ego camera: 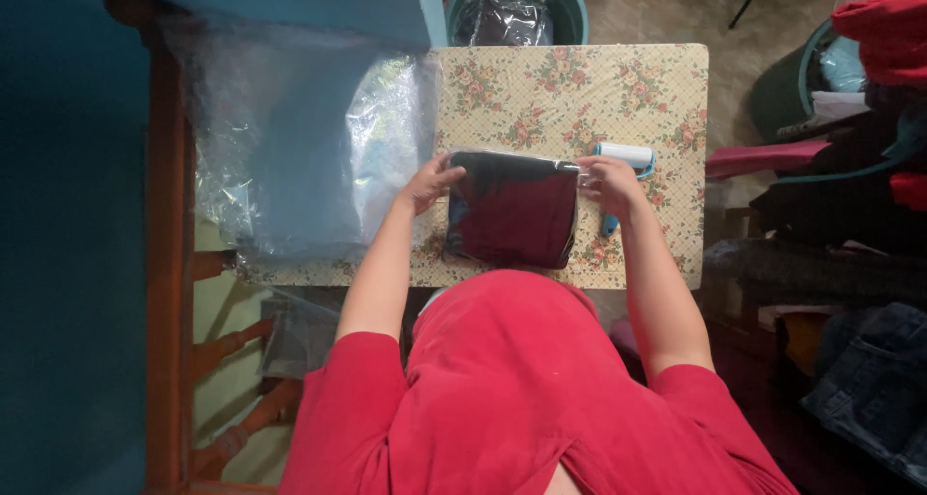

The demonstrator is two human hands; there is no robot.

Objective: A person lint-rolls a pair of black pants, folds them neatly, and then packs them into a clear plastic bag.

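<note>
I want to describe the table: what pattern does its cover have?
The table cover has pink flowers on a cream lattice, best seen in the head view.

Lint roller (623,157) half hidden behind right hand (608,181) — red clothing (893,31) cut off at edge

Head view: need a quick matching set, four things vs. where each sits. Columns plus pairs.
Things:
1. bagged dark garment
2. lint roller
3. pile of clear plastic bags
4. teal bucket

Places:
A. beyond the table's far edge, on the floor
B. on the table's left part
C. between both hands, at the table's middle
D. just behind the right hand

Pairs: 1-C, 2-D, 3-B, 4-A. The left hand holds the garment's other top corner, on the floral table.
</note>
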